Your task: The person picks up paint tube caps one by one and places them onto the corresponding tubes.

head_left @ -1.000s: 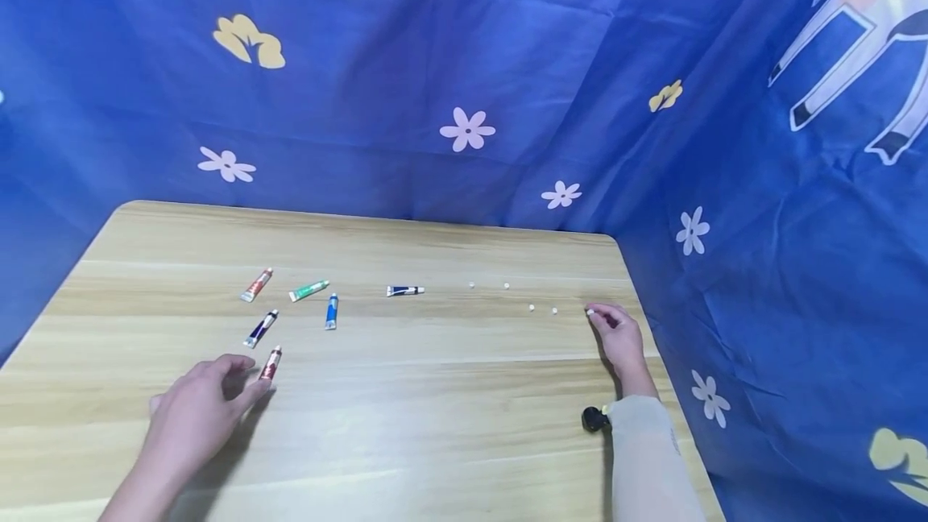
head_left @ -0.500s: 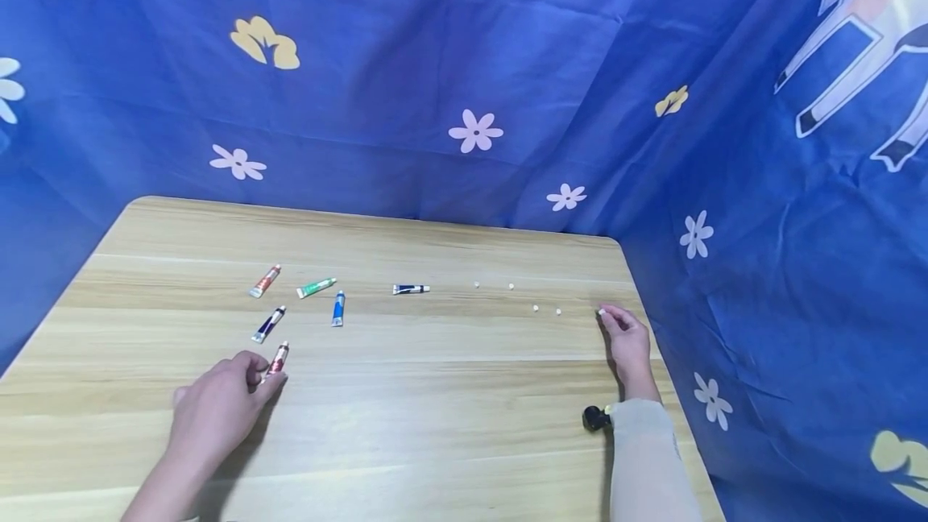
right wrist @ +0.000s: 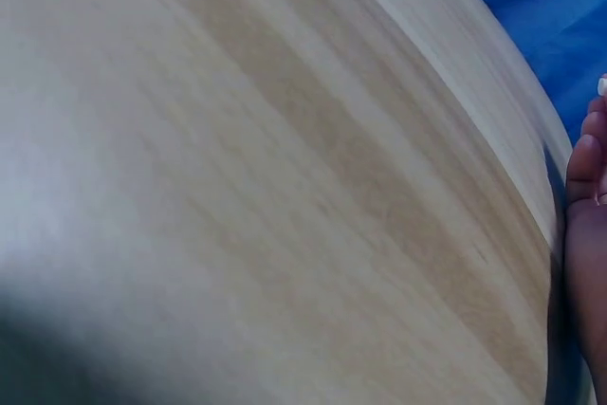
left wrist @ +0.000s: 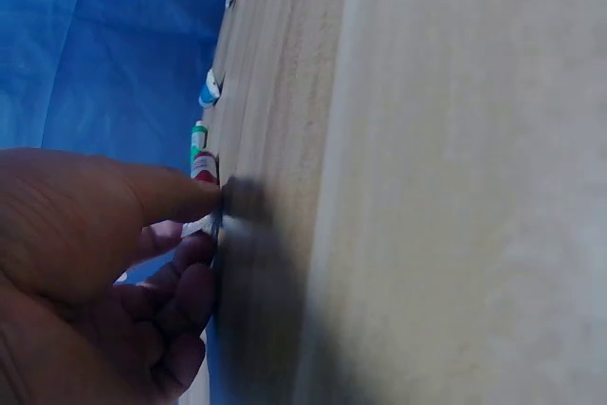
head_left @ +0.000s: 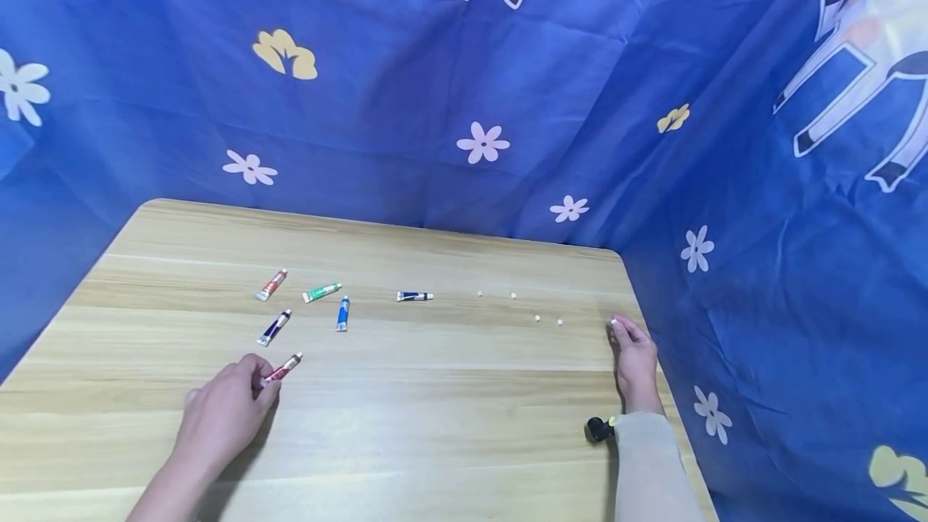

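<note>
My left hand (head_left: pixel 228 409) pinches a small red paint tube (head_left: pixel 284 368) between thumb and fingers, low over the table's left front; its capped end points away and to the right. In the left wrist view the thumb and curled fingers hide part of this tube (left wrist: pixel 204 168). Over at the right edge, my right hand (head_left: pixel 636 357) pinches a tiny white piece (head_left: pixel 614 321) at its fingertips. Only part of the right hand (right wrist: pixel 586 168) shows in the right wrist view. Behind the left hand lie a dark purple tube (head_left: pixel 275 328) and an orange-red tube (head_left: pixel 271 285).
Farther right on the wooden table (head_left: pixel 435 425) are a green tube (head_left: pixel 322 293), a blue tube (head_left: pixel 343 314) and a dark blue tube (head_left: pixel 415 296). Several tiny white pieces, one a white dot (head_left: pixel 537 318), lie toward the right. A blue patterned cloth (head_left: pixel 377 103) hangs behind and beside the table.
The red tube in my left hand has swung so its cap points more to the right. My right hand has shifted slightly right with the white piece. The head view has moved a little.
</note>
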{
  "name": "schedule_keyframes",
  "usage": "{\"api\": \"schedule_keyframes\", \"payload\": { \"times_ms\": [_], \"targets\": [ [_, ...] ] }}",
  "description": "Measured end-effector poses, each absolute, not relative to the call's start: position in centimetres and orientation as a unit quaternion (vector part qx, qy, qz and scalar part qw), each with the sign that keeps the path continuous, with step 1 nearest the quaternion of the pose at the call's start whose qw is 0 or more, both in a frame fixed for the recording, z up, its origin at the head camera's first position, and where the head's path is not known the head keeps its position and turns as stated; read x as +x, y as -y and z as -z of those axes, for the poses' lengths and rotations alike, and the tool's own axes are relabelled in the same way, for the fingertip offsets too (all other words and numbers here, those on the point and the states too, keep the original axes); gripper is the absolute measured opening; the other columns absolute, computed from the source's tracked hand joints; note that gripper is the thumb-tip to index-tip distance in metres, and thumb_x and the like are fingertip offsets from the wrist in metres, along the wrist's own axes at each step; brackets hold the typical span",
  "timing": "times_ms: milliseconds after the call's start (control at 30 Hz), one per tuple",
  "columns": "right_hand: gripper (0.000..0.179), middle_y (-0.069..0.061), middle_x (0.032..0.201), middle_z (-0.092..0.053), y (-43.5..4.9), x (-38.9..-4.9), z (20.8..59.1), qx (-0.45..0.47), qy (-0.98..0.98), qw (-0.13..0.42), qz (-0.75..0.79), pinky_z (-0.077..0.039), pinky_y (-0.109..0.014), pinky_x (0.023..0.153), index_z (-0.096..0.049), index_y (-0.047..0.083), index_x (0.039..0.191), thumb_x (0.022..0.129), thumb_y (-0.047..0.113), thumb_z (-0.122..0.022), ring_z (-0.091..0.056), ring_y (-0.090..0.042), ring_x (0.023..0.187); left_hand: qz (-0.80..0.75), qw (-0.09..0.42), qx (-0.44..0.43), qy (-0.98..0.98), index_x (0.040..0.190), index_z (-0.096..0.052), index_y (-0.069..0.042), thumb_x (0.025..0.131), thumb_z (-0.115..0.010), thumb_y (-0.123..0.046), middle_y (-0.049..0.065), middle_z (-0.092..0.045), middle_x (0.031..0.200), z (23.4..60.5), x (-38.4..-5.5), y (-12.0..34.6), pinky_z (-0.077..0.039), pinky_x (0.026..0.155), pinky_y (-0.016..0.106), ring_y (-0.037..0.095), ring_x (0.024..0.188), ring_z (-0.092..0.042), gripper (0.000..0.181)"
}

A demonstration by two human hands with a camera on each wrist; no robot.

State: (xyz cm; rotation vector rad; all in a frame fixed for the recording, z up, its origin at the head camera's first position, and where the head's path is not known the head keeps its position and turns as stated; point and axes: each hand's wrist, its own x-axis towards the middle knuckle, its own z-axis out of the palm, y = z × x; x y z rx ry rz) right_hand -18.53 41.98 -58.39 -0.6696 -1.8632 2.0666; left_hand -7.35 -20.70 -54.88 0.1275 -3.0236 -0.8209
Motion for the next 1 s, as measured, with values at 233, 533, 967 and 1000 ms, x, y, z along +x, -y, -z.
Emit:
{"api": "schedule_keyframes", "payload": {
  "times_ms": [233, 533, 967, 1000],
  "targets": [
    [0.027, 0.004, 0.095, -0.075, -41.7, -17.4, 58.5, -0.214, 0.605, 0.138, -0.755, -0.059, -0.017, 0.081, -0.068, -0.006, 0.129, 0.108, 0.011, -0.065, -0.068, -0.006, 0.087, 0.285, -0.009, 0.047, 0.957, 0.11, -0.065, -0.006, 0.104, -0.067, -0.02, 0.002, -0.07, 0.084, 54.9, -7.2, 21.2, -0.038, 0.059, 0.034, 0.017, 0.065, -0.052, 0.016],
    [0.028, -0.002, 0.097, -0.072, -40.3, -16.2, 57.5, -0.214, 0.465, 0.12, -0.851, -0.058, -0.02, 0.081, -0.052, -0.003, 0.138, 0.113, 0.009, -0.053, -0.065, -0.011, 0.09, 0.35, -0.012, 0.069, 0.934, 0.122, -0.062, -0.002, 0.109, -0.063, -0.03, 0.012, -0.077, 0.101, 54.0, -7.3, 21.8, -0.047, 0.063, 0.032, 0.016, 0.074, -0.064, 0.031],
    [0.017, -0.006, 0.093, -0.066, -37.5, -16.0, 55.6, -0.206, 0.265, 0.147, -0.93, -0.054, -0.023, 0.076, -0.064, 0.003, 0.125, 0.11, 0.004, -0.056, -0.062, -0.014, 0.083, 0.458, -0.029, 0.111, 0.882, 0.134, -0.058, -0.004, 0.113, -0.057, -0.044, 0.014, -0.077, 0.112, 52.5, -7.2, 22.0, -0.049, 0.059, 0.031, 0.012, 0.071, -0.068, 0.045],
    [0.018, -0.006, 0.093, -0.066, -37.2, -15.9, 55.5, -0.205, 0.254, 0.146, -0.934, -0.054, -0.022, 0.076, -0.064, 0.003, 0.126, 0.11, 0.004, -0.056, -0.062, -0.014, 0.083, 0.462, -0.024, 0.114, 0.879, 0.133, -0.058, -0.004, 0.112, -0.058, -0.043, 0.01, -0.078, 0.109, 52.5, -7.2, 22.0, -0.049, 0.059, 0.031, 0.01, 0.071, -0.067, 0.044]
  ]
}}
